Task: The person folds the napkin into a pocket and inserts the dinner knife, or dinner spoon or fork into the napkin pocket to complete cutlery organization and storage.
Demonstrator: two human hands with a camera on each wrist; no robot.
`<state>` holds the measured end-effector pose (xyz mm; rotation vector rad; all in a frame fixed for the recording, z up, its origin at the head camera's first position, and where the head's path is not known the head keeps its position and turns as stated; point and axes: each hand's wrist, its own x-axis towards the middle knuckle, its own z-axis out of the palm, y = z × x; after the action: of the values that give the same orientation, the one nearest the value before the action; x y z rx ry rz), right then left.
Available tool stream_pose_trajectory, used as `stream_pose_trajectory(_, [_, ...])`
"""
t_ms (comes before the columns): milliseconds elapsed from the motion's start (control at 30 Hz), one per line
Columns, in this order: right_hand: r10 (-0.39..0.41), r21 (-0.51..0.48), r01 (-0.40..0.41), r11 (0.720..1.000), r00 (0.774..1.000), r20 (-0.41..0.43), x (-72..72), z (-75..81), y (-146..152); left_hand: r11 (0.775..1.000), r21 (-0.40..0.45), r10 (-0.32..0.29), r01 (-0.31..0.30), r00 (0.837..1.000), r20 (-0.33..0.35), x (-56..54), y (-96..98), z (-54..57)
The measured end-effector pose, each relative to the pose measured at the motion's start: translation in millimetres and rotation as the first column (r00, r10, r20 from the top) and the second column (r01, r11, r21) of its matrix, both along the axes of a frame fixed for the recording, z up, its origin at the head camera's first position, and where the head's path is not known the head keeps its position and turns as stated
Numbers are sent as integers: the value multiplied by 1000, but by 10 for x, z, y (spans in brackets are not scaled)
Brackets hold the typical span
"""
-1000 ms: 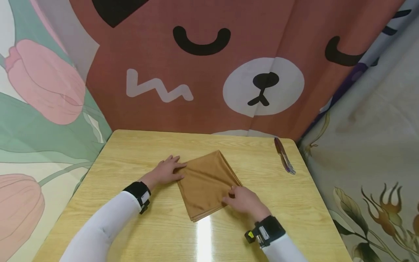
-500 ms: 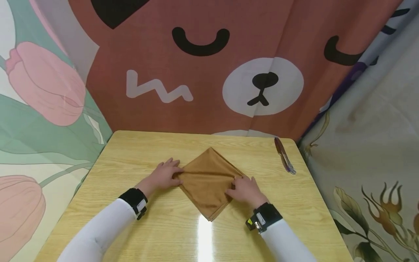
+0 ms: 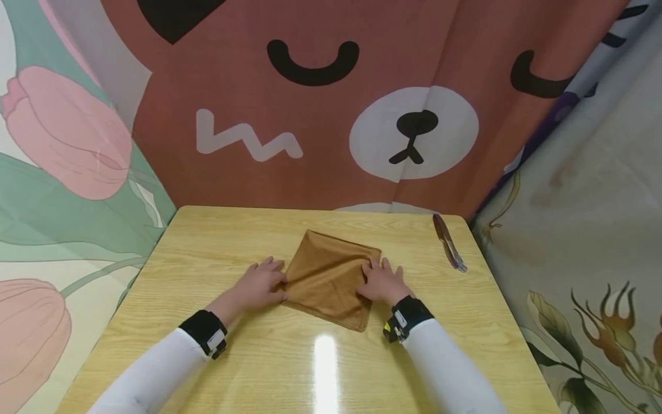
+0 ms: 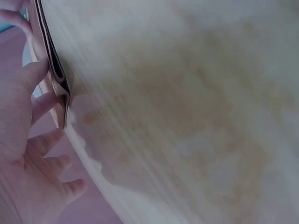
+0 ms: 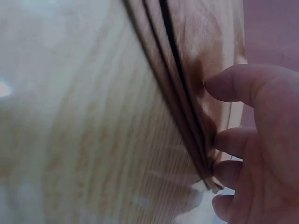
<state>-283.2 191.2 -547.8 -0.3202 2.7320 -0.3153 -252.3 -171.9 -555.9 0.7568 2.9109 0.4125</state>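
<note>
A brown cloth (image 3: 328, 276), folded into a layered square, lies flat on the wooden table (image 3: 233, 230), a few creases running across its top. At its left corner, my left hand (image 3: 258, 284) pinches the edge; in the left wrist view the thumb and index finger meet the stacked layers (image 4: 58, 77), while the other fingers spread beyond the corner. Over on the right side, my right hand (image 3: 384, 283) holds the cloth with thumb on top and fingertips at the edge. The right wrist view shows the folded layers (image 5: 180, 98) running down to those fingertips.
A slim brown item with a clear, shiny end (image 3: 449, 242) lies near the table's back right corner. Behind the table hangs a curtain with a bear print (image 3: 320, 144); patterned fabric also hangs at both sides. A bright light reflection shows on the table's front half.
Both hands have turned the cloth counterclockwise on the table. The right hand has moved away from the body, the left hand slightly toward it, each staying at the cloth.
</note>
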Motion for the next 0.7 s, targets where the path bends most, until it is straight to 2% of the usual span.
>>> stream_pose_trajectory(267, [3, -19, -2, 1000, 1000, 31, -172, -11, -70, 999, 49, -12, 11, 1000, 27, 161, 48, 3])
stream_pose_trajectory(467, [51, -52, -48, 997, 997, 60, -256, -29, -85, 997, 65, -38, 34, 998, 57, 264, 87, -11])
stream_pose_trajectory(700, [91, -114, -79, 990, 990, 110, -307, -15, -28, 999, 43, -31, 27, 994, 109, 334, 118, -16])
